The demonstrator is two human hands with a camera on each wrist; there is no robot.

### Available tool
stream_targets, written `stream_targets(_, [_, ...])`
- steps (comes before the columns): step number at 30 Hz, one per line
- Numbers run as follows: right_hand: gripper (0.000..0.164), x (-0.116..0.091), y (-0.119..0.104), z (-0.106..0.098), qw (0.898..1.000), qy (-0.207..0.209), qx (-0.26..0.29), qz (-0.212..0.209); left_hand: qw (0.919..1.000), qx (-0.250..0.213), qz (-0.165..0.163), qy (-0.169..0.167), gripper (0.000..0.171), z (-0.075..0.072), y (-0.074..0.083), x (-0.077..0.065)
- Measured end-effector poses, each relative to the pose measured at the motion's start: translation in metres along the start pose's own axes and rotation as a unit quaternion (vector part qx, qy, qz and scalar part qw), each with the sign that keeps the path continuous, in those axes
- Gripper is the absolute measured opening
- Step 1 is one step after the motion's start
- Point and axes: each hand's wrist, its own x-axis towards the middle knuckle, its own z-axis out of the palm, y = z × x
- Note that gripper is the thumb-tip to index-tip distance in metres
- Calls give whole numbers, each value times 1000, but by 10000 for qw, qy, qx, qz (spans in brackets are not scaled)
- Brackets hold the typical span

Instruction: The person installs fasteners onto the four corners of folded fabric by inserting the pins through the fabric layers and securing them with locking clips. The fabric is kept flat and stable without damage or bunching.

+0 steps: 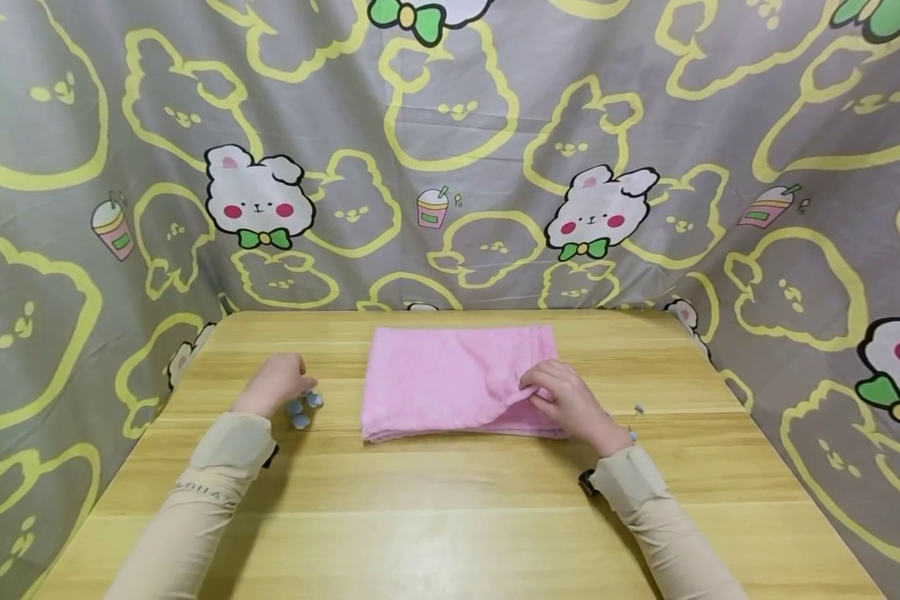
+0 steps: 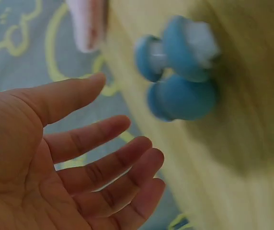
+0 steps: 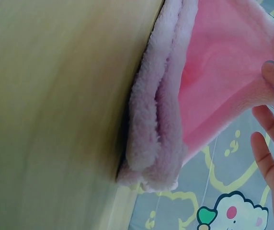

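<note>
A folded pink plush cloth (image 1: 427, 379) lies on the table. My right hand (image 1: 572, 404) pinches its near right corner between thumb and fingers and lifts it, so the top layer stands away from the layers below. In the right wrist view the raised flap of the cloth (image 3: 218, 72) slants up to the thumb. My left hand (image 1: 273, 386) hovers at the left over several small blue mushroom-shaped pieces (image 1: 300, 417) with whitish parts. From the left wrist, its fingers (image 2: 108, 172) look spread and relaxed, apart from the blue pieces (image 2: 187, 98).
Two small blue pieces (image 1: 639, 409) lie right of the cloth, near my right wrist, one partly hidden by it. The wooden table (image 1: 435, 517) ends at a grey curtain (image 1: 487, 275) with rabbit drawings at the back and sides.
</note>
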Motion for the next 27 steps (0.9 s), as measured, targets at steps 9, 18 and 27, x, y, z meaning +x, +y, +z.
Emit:
stream_targets(9, [30, 0, 1, 2, 10000, -30, 4, 0, 9986, -17, -503, -161, 33, 13, -12, 13])
stream_targets(18, [28, 0, 1, 1, 10000, -65, -39, 45, 9990, 35, -416, -128, 27, 16, -14, 16])
stream_targets(27, [27, -1, 0, -1, 9998, -125, -30, 130, 9991, -84, -413, 55, 32, 18, -13, 19])
